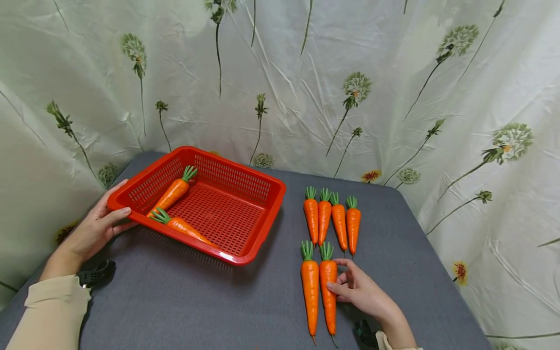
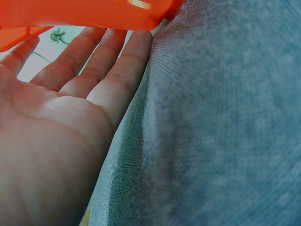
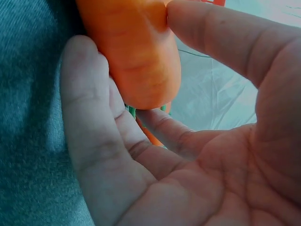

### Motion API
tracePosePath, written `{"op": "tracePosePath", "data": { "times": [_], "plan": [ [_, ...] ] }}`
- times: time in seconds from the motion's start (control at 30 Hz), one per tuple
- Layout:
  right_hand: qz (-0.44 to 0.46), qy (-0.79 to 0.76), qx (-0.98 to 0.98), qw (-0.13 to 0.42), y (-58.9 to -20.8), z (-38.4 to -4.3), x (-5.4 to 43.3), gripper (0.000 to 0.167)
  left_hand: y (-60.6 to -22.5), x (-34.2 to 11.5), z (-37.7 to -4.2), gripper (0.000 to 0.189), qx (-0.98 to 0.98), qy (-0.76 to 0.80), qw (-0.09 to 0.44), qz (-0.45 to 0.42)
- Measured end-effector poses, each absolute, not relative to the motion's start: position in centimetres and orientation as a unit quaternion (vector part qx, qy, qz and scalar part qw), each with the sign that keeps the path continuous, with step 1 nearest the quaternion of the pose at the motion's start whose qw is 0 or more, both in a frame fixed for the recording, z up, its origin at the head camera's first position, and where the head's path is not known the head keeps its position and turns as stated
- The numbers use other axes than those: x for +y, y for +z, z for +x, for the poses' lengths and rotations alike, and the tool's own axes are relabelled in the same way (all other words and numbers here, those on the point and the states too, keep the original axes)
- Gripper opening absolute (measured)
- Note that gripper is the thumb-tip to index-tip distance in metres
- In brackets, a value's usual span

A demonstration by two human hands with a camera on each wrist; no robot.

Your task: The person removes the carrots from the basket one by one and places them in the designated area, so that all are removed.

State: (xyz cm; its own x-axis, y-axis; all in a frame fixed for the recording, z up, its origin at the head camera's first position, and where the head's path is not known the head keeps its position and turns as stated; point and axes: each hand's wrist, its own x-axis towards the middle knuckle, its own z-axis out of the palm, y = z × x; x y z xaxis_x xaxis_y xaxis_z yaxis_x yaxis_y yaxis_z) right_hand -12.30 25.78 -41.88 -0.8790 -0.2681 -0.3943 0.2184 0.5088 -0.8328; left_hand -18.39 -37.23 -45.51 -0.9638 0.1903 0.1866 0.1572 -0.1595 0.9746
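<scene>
At the left, a red plastic basket (image 1: 271, 233) with slotted walls has its corner in my left hand (image 1: 98, 223). The thumb lies over the rim; in the left wrist view, the fingers (image 2: 129, 66) reach beneath the red edge. Inside the basket lie two orange carrots with green tops, one against the left wall (image 1: 172, 194) and one along the near wall (image 1: 188, 228). My right hand (image 1: 360, 289) pinches a carrot (image 1: 329, 291) from its right side, thumb on top. Another carrot (image 1: 310, 291) lies just left of it. The right wrist view shows the carrot (image 3: 136, 61) between thumb and fingers.
Beyond the right hand, several carrots (image 1: 324, 216) lie side by side, tops pointing away. A grey cloth (image 1: 197, 311) covers the table. Behind it hangs a pale curtain (image 1: 302, 97) printed with dandelions. Dark bands (image 1: 97, 273) sit on both wrists.
</scene>
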Motion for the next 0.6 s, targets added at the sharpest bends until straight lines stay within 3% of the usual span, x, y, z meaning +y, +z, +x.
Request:
{"op": "tracePosePath", "data": {
  "times": [0.6],
  "plan": [
    [-0.023,-0.490,0.837,0.242,-41.64,-12.43,26.46,0.077,-45.54,-37.17,-18.42,0.077,0.658,0.743,0.006,0.122]
  ]
}}
